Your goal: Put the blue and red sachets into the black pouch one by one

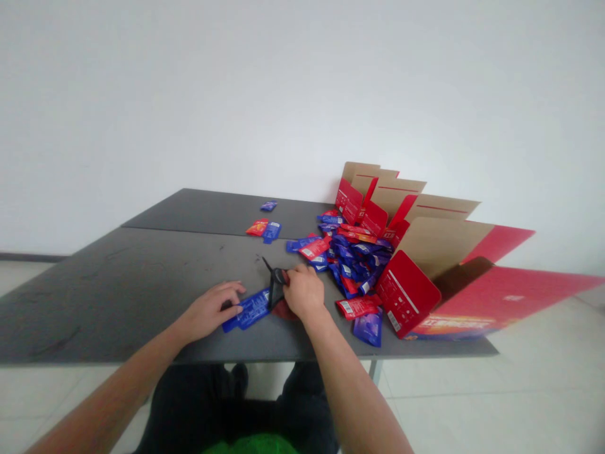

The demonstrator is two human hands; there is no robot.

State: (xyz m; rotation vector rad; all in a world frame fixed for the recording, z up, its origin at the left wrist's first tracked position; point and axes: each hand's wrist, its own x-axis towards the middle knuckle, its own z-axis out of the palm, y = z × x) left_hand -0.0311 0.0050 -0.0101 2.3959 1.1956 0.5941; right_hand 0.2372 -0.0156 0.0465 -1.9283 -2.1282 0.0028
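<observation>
My right hand (pixel 304 291) is closed around the handles of black scissors (pixel 273 280), whose blades stand apart. The scissors are at the right end of a long blue packet (pixel 255 309) lying flat on the dark table near its front edge. My left hand (pixel 208 310) lies at the packet's left end, thumb touching it and fingers curved apart from the thumb on the tabletop. A reddish shape (pixel 284 310) shows beneath my right hand, mostly hidden.
To the right is a heap of blue and red packets (pixel 352 252). Open red cardboard boxes (pixel 411 293) stand in a row beyond it. A red packet (pixel 258 227), a blue packet (pixel 271 232) and another blue packet (pixel 269 205) lie farther back. A white wall rises behind.
</observation>
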